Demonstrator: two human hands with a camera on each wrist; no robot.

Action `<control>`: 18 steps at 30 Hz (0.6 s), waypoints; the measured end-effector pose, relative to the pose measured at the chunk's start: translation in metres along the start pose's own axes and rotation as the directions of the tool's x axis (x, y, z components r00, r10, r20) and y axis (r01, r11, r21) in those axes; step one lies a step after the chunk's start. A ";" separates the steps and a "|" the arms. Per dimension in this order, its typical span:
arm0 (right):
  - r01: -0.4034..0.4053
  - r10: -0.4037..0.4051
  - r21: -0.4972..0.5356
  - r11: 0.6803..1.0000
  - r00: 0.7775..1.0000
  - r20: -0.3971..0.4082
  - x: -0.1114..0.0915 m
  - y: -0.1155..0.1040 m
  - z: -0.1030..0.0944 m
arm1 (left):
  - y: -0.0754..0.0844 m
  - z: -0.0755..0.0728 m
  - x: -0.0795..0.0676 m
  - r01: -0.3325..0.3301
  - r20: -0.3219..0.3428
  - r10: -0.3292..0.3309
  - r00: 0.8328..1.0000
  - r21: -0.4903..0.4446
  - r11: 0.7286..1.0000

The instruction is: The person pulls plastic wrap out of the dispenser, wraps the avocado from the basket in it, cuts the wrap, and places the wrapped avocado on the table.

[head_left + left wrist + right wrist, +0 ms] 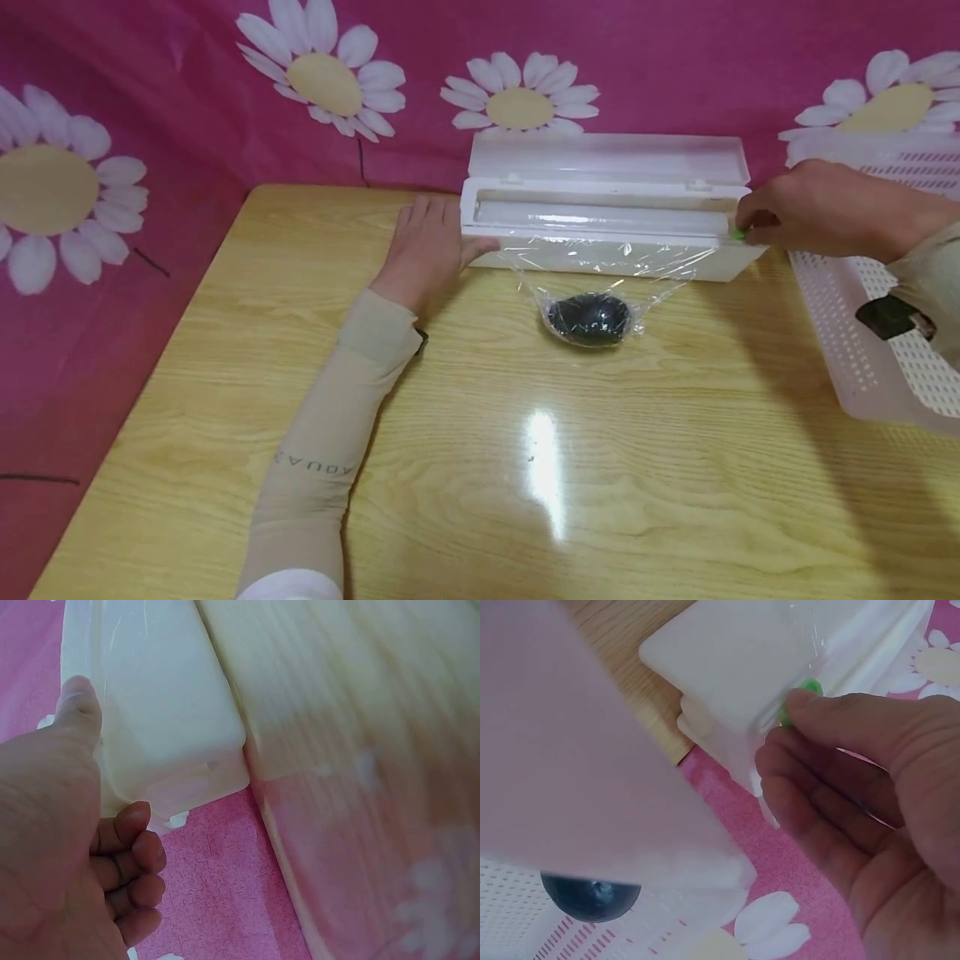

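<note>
At the left end of the dispenser box (pixel 600 191), the left hand (pixel 429 250) has its grip around that end: the thumb reaches over the front edge and the fingers curl at the end face, as the left wrist view shows. The sleeve (pixel 315 417) trails from there toward the near side of the worktop (pixel 450 500).

Across the middle of the box, the translucent lid (pixel 607 157) stands raised behind it, and the white roll (pixel 622 218) lies inside its trough. Clear film (pixel 585 265) comes down over the box's front to a dark rounded thing (pixel 592 321), which sits on the worktop just in front of the box with the film drawn close about it.

At the box's right end, the right hand (pixel 825 208) has its grip closed on a small green slider (pixel 738 235), pinched between thumb and finger at the edge. Right of the box stands the basket (pixel 843 379); the right wrist view shows another dark round thing (pixel 592 896) against its perforated side.

The step in hand looks like severing the film. The next move probably calls for running the slider along the edge while the left hand steadies the box.
</note>
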State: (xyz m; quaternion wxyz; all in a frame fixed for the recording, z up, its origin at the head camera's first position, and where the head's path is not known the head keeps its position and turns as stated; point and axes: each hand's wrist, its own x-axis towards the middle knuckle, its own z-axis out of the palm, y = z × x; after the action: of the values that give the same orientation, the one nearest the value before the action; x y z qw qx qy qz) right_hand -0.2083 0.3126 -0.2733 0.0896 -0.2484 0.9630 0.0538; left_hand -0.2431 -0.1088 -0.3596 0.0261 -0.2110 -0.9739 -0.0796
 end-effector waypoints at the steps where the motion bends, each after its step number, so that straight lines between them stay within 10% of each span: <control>1: 0.012 -0.012 0.000 1.000 1.000 -0.008 0.001 0.000 0.000 | 0.000 0.000 0.000 0.003 0.004 -0.003 1.000 -0.003 1.000; 18: 0.043 -0.043 0.024 0.999 0.998 0.041 0.016 -0.019 -0.005 | 0.002 0.001 -0.001 0.005 -0.024 -0.005 1.000 0.006 1.000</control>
State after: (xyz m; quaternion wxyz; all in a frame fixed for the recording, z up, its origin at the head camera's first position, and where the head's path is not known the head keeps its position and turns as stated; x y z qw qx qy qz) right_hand -0.2134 0.2885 -0.2728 0.1134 -0.2668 0.9559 0.0460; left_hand -0.2417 -0.1074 -0.3605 0.0381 -0.2077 -0.9743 -0.0790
